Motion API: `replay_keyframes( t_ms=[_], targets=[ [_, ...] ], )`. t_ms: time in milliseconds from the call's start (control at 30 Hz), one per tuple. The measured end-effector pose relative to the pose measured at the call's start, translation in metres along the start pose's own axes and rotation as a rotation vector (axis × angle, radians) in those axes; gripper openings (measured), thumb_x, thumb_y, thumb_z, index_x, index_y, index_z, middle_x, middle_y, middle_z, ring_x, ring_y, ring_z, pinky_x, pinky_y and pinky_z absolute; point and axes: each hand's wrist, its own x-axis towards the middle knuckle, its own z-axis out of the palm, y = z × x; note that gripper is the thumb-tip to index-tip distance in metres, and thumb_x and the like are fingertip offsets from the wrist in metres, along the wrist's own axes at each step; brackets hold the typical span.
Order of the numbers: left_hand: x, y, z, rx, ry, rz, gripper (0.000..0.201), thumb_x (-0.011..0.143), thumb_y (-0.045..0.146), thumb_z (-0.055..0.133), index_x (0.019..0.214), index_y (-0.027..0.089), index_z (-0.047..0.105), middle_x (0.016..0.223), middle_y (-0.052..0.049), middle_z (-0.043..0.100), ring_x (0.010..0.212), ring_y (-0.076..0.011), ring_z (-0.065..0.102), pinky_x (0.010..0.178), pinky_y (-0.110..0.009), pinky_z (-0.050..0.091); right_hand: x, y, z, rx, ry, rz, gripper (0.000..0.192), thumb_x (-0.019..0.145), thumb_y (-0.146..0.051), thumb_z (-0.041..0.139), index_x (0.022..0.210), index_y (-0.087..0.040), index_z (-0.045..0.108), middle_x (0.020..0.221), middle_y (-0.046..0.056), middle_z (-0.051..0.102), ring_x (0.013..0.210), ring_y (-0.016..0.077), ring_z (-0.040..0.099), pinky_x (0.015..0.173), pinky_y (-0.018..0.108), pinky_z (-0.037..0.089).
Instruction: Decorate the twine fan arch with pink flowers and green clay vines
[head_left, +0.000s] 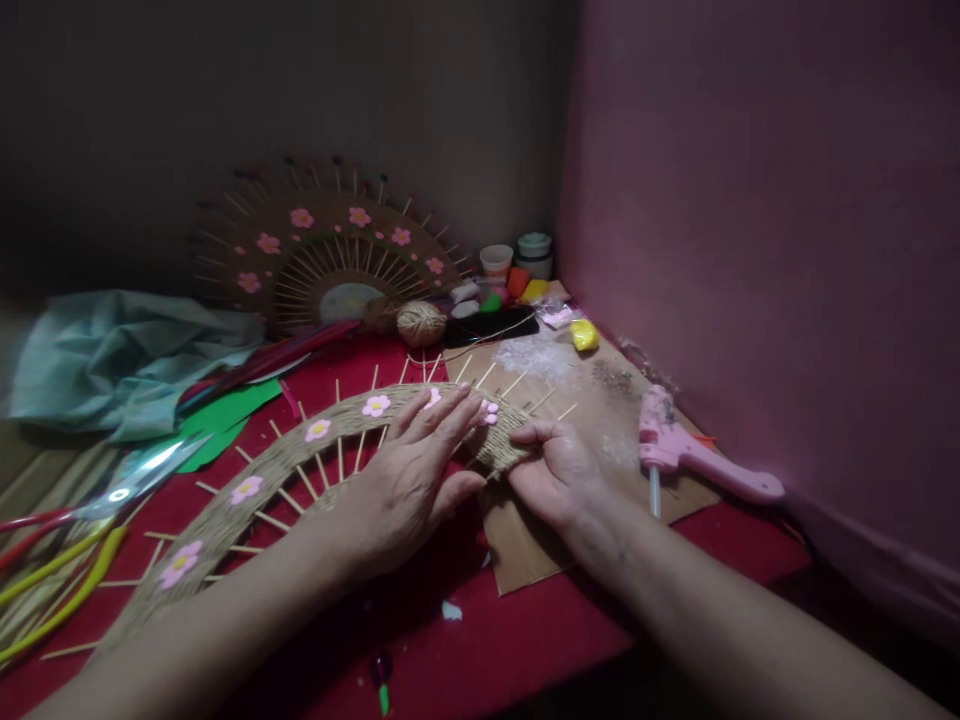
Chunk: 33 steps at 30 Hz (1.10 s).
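Observation:
An arched fan-shaped craft piece [279,456], wound in twine, lies before me with thin sticks poking out along both edges. Pink flowers [376,406] with yellow centres are spaced along its band. My left hand [424,465] rests flat over the band, fingers stretched out and partly covering flowers near the right end. At that right end, my right hand [555,470] grips the twine band between thumb and fingers. Close to my left fingertips is a cluster of pink petals [490,412].
A finished-looking fan [337,220] leans on the back wall. A twine ball [421,323], clay packets [585,335] and cups [496,262] stand behind. The pink glue gun [675,445] sits right on cardboard [525,555]; scissors [142,485], green sheet [232,425] and cloth [127,355] lie left.

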Motion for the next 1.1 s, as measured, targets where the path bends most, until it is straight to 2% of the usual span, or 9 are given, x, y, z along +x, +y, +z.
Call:
replay_keyframes(
  t_ms=[133, 433, 600, 767, 900, 1100],
  targets=[
    [0.002, 0.005, 0.001, 0.019, -0.019, 0.018, 0.049, 0.098, 0.040, 0.034, 0.139, 0.012, 0.035, 0.145, -0.017, 0.041, 0.140, -0.0248, 0.029, 0.114, -0.051, 0.023, 0.001, 0.001, -0.001, -0.017, -0.003, 0.015, 0.038, 0.048, -0.006, 0.043, 0.080, -0.020, 0.056, 0.073, 0.004, 0.059, 0.082, 0.0221, 0.058, 0.082, 0.045, 0.051],
    [-0.001, 0.004, -0.003, 0.017, 0.011, 0.007, 0.048, 0.098, 0.038, 0.034, 0.139, 0.011, 0.036, 0.146, -0.018, 0.040, 0.140, -0.0260, 0.029, 0.114, -0.051, 0.024, 0.000, 0.000, 0.000, -0.007, 0.003, 0.020, 0.041, 0.048, -0.006, 0.043, 0.085, -0.018, 0.057, 0.074, 0.004, 0.060, 0.079, 0.0213, 0.059, 0.079, 0.044, 0.052],
    [0.002, 0.007, -0.002, 0.046, 0.002, 0.043, 0.048, 0.098, 0.038, 0.033, 0.137, 0.010, 0.036, 0.144, -0.019, 0.043, 0.139, -0.0262, 0.031, 0.114, -0.051, 0.025, -0.001, 0.001, 0.001, -0.029, 0.053, -0.025, 0.036, 0.048, -0.005, 0.043, 0.078, -0.017, 0.058, 0.073, 0.004, 0.060, 0.073, 0.0195, 0.059, 0.074, 0.040, 0.052],
    [0.006, 0.009, 0.004, 0.118, -0.023, 0.131, 0.054, 0.098, 0.038, 0.036, 0.142, 0.009, 0.027, 0.142, -0.018, 0.045, 0.140, -0.0260, 0.028, 0.114, -0.052, 0.022, 0.001, 0.002, -0.004, -0.042, 0.127, -0.096, 0.025, 0.049, 0.001, 0.046, 0.065, -0.017, 0.053, 0.065, 0.001, 0.057, 0.065, 0.0155, 0.056, 0.066, 0.032, 0.052],
    [0.009, 0.012, 0.005, 0.142, -0.033, 0.151, 0.060, 0.097, 0.043, 0.037, 0.144, 0.009, 0.022, 0.142, -0.018, 0.046, 0.140, -0.0266, 0.028, 0.114, -0.051, 0.022, 0.001, 0.001, -0.008, -0.047, 0.152, -0.148, 0.025, 0.049, 0.004, 0.049, 0.060, -0.018, 0.051, 0.059, -0.002, 0.054, 0.061, 0.0128, 0.053, 0.063, 0.026, 0.049],
    [0.009, 0.014, 0.006, 0.168, -0.095, 0.133, 0.069, 0.094, 0.052, 0.036, 0.145, 0.009, 0.017, 0.144, -0.019, 0.042, 0.141, -0.0275, 0.025, 0.115, -0.052, 0.017, -0.001, 0.000, -0.006, -0.049, 0.146, -0.102, 0.019, 0.052, -0.001, 0.048, 0.059, -0.017, 0.055, 0.059, 0.002, 0.055, 0.059, 0.0146, 0.052, 0.065, 0.031, 0.051]
  ],
)
